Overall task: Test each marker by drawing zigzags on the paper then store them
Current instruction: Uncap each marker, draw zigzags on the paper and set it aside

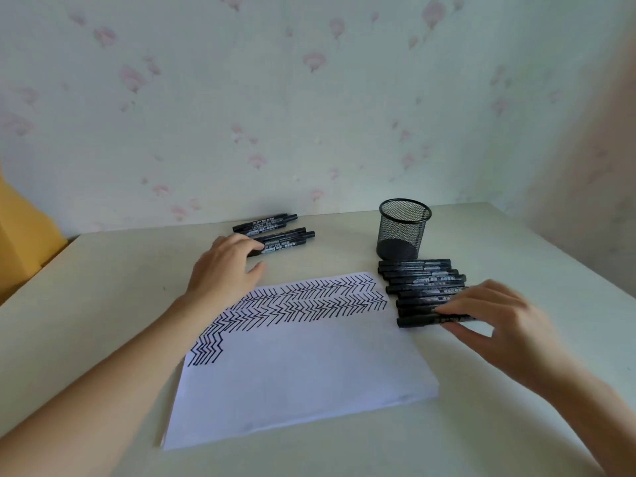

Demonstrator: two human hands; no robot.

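A white sheet of paper point(303, 373) lies on the table, its upper part covered with rows of black zigzags point(299, 301). Several black markers point(275, 232) lie at the back left; my left hand point(223, 266) rests on the nearest of them, fingertips touching, fingers apart. To the right of the paper a row of several black markers point(420, 284) lies side by side. My right hand point(488, 318) pinches the nearest marker point(418, 320) of that row. The black mesh pen holder point(402, 228) stands upright behind the row and looks empty.
The cream table point(103, 287) meets a floral-papered wall point(309, 115) at the back. Something yellow point(24, 242) stands past the table's left edge. The table's right edge runs diagonally beside the marker row.
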